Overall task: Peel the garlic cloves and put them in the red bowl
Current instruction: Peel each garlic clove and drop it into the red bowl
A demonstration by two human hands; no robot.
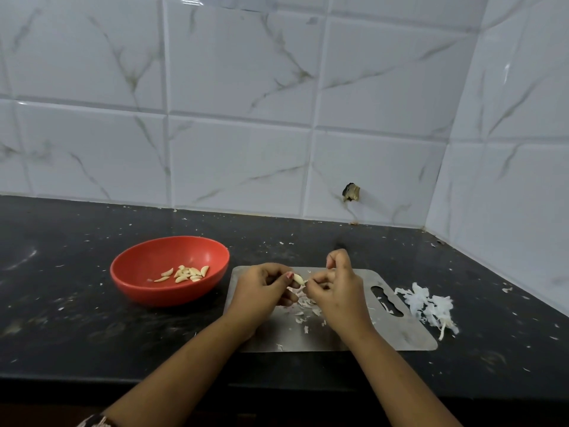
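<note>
Glossy plastic red bowl (pixel 132 266); matt metal board (pixel 397 334); glossy marbled tiles (pixel 240 161).

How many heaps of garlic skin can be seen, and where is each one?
2. The first heap lies on the metal board, partly hidden by the right hand; the second heap lies on the black counter, right of the board.

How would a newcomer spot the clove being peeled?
On the black counter lies a steel cutting board. Above it, the left hand holds a garlic clove while the right hand pinches its end. It alone is held; the other cloves lie in the red bowl.
</note>
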